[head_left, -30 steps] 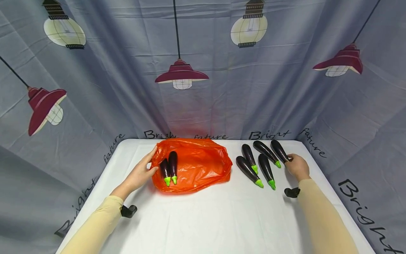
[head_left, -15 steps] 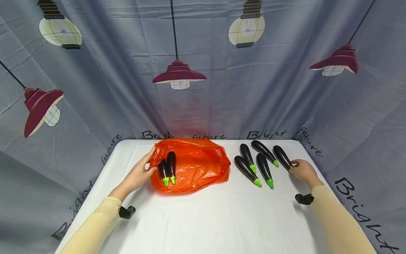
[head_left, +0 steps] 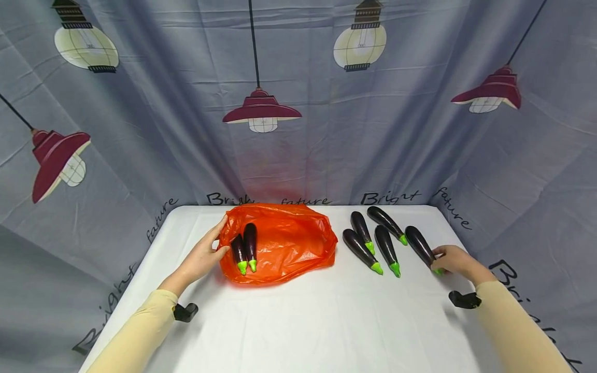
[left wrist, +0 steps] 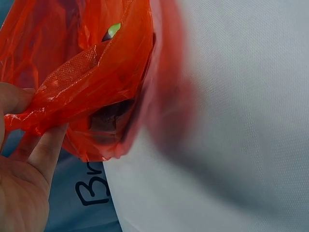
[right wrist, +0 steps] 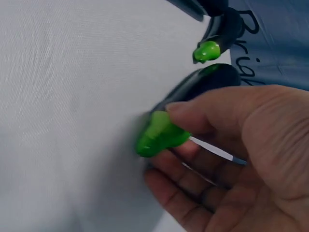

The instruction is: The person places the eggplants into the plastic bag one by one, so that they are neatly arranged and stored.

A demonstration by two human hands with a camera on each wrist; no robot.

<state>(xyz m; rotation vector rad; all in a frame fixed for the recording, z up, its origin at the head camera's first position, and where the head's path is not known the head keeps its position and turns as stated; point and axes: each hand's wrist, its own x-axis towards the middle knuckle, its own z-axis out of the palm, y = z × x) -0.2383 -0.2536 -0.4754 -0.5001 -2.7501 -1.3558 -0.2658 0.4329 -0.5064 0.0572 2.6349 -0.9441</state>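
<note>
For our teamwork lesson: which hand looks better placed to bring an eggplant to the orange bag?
Probably the right hand: it holds an eggplant near its green end, while the left hand is occupied pinching the orange bag.

Wears long, plain, pale-yellow sleeves (head_left: 135, 331), lightly creased, ending in simple matching cuffs (head_left: 169, 296). Carries a small, dark black, bent attachment (head_left: 185, 312) by each cuff's inner side. Has a bare left hand (head_left: 199, 258) and right hand (head_left: 456, 260).

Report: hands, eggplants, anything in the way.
Left hand pinches orange bag. Right hand pinches rightmost eggplant at its green end. Two eggplants inside bag; four others between bag and right hand.
</note>
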